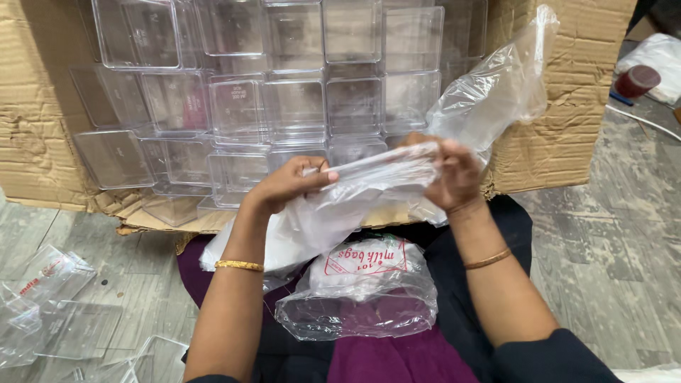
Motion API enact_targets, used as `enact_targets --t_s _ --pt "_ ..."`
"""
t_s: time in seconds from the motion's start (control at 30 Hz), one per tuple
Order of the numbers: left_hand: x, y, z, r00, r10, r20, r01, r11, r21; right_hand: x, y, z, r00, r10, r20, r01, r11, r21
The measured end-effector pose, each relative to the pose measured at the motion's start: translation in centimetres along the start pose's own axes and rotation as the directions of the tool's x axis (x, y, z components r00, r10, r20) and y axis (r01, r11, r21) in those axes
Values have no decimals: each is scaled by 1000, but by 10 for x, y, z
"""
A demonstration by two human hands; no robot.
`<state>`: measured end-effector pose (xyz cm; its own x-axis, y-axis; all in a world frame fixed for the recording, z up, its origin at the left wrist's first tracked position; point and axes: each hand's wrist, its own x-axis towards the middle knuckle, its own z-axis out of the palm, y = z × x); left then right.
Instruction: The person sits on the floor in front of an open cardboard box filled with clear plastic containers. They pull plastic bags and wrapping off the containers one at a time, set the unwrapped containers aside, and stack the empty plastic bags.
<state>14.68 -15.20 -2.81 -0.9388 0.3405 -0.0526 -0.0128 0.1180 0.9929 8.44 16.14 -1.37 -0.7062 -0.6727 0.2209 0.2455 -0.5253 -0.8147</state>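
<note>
On my lap lies a clear packet of bags [358, 287] with a red-printed label. My left hand [287, 186] and right hand [454, 174] pinch one clear plastic bag [369, 177], fingers clamped, before the carton of clear boxes [284, 99].

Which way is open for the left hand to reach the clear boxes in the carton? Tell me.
Probably none yet: the left hand pinches the clear plastic bag together with the right hand. The clear boxes lie uncovered just beyond it, so freeing that hand should be enough.
</note>
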Motion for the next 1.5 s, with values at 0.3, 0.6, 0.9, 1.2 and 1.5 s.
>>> enact_targets --t_s 0.3,0.6,0.9,1.2,1.5 --pt "18 -4 39 783 363 -505 177 648 741 40 39 -32 902 -263 -343 -185 481 -857" --pt "27 -3 45 731 261 -630 55 898 436 20 9 38 872 -247 -422 -393 159 -905" --pt "1 65 59 770 476 -425 -439 879 187 17 -13 42 956 -122 -268 68 977 -200" --pt "6 110 54 343 837 -425 -467 545 696 32 -17 51 997 73 -28 -75 993 -95" --pt "55 85 30 680 579 -449 -189 730 657 35 -21 62 971 222 85 -84 655 -751"
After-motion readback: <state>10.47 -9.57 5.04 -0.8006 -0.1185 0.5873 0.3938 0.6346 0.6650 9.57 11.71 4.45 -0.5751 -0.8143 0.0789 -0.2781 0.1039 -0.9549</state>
